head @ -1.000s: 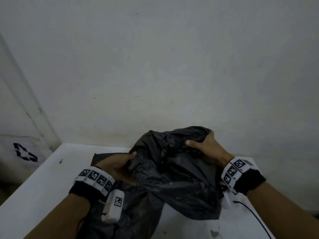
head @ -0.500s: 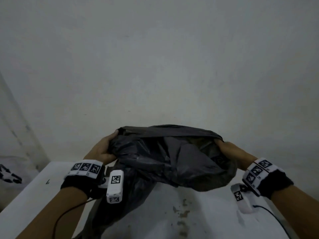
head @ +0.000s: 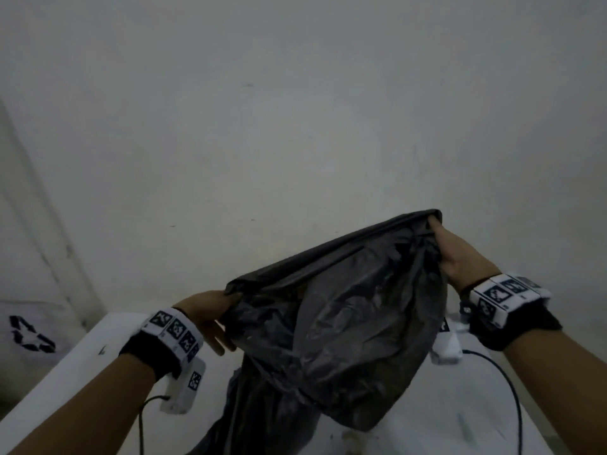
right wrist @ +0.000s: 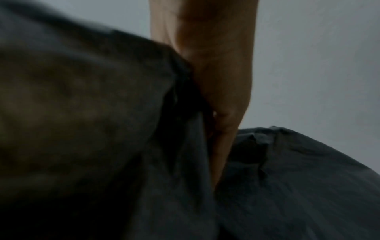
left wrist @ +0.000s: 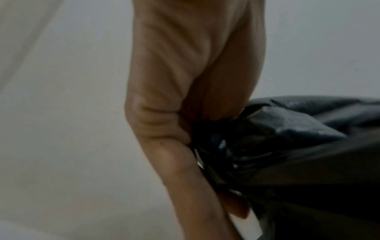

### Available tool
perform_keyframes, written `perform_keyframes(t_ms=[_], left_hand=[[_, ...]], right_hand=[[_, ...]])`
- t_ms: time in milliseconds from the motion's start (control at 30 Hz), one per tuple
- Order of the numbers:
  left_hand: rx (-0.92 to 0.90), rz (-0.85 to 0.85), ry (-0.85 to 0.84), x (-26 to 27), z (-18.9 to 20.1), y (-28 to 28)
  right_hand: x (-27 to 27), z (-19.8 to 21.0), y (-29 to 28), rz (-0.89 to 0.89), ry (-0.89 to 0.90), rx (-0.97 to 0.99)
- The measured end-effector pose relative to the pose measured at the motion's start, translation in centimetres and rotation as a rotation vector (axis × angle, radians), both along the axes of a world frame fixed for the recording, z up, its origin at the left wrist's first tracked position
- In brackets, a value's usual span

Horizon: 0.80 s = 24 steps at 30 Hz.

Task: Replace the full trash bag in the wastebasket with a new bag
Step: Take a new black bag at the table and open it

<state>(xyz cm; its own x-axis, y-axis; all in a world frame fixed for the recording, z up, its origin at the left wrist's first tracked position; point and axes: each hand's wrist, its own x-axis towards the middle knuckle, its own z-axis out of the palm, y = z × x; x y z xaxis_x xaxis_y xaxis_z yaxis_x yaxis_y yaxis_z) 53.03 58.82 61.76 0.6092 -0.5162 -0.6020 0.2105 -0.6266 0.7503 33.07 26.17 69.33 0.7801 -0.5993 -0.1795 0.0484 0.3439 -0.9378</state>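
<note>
A black trash bag [head: 345,323] hangs spread between my two hands above a white surface [head: 82,362]. My left hand [head: 213,313] pinches the bag's rim at its left end, low down; in the left wrist view the hand [left wrist: 185,126] holds bunched black plastic [left wrist: 287,146]. My right hand [head: 453,254] grips the rim's right end, held higher, so the rim slants up to the right. In the right wrist view the fingers [right wrist: 224,116] curl into the bag's plastic [right wrist: 102,113]. The bag's lower part trails down to the surface. No wastebasket is in view.
A plain pale wall [head: 295,126] stands close behind. At the far left lies a white bag with a black recycling mark [head: 29,333]. Cables [head: 505,389] from my wrist devices hang over the white surface, which shows stains near its front [head: 348,438].
My hands have drawn apart and stretched the bag's rim wide. The right hand has risen well above the left, tilting the rim, and the bag has lifted further off the surface.
</note>
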Motion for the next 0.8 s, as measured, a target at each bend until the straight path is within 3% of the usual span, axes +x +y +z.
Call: perform_keyframes(t_ms=[133, 200, 267, 300, 400, 433, 500, 600, 633, 667, 733, 800], left_hand=[[-0.415, 0.179, 0.315, 0.0, 1.1, -1.0], [-0.591, 0.199, 0.371, -0.3, 2.2, -1.6], [-0.655, 0.264, 0.374, -0.8, 2.9, -1.9], [-0.601, 0.262, 0.255, -1.2, 3.0, -1.9], [-0.399, 0.159, -0.419, -0.5, 1.6, -0.5], [-0.408, 0.092, -0.542, -0.1, 1.1, 0.2], [-0.433, 0.054, -0.573, 0.3, 0.8, 1.6], [-0.645, 0.211, -0.380, 1.5, 1.5, 2.1], [-0.671, 0.217, -0.436, 1.2, 1.9, 2.3], [-0.745, 0.320, -0.352, 1.5, 2.3, 2.4], [-0.790, 0.540, -0.134, 2.4, 2.8, 2.9], [-0.825, 0.464, 0.081, 3.0, 4.0, 3.6]], right_hand=[[0.4, 0.7, 0.6, 0.018, 0.012, -0.070], [0.3, -0.1, 0.9, 0.019, 0.113, -0.138], [-0.3, -2.1, 0.8, 0.034, 0.231, -0.193], [-0.9, -3.2, 0.9, 0.062, 0.292, -0.210], [-2.8, -6.0, 1.2, 0.128, 0.440, -0.199], [-3.4, -6.4, 1.1, 0.135, 0.479, -0.212], [-4.4, -6.8, 0.6, 0.198, 0.502, -0.254], [-6.1, -6.5, 1.0, 0.385, 0.388, -0.256], [-6.6, -6.4, 1.2, 0.430, 0.338, -0.222], [-6.9, -6.2, 1.6, 0.450, 0.286, -0.182], [-6.9, -5.1, 1.9, 0.427, 0.149, -0.089], [-6.3, -2.9, 2.3, 0.319, 0.020, -0.054]])
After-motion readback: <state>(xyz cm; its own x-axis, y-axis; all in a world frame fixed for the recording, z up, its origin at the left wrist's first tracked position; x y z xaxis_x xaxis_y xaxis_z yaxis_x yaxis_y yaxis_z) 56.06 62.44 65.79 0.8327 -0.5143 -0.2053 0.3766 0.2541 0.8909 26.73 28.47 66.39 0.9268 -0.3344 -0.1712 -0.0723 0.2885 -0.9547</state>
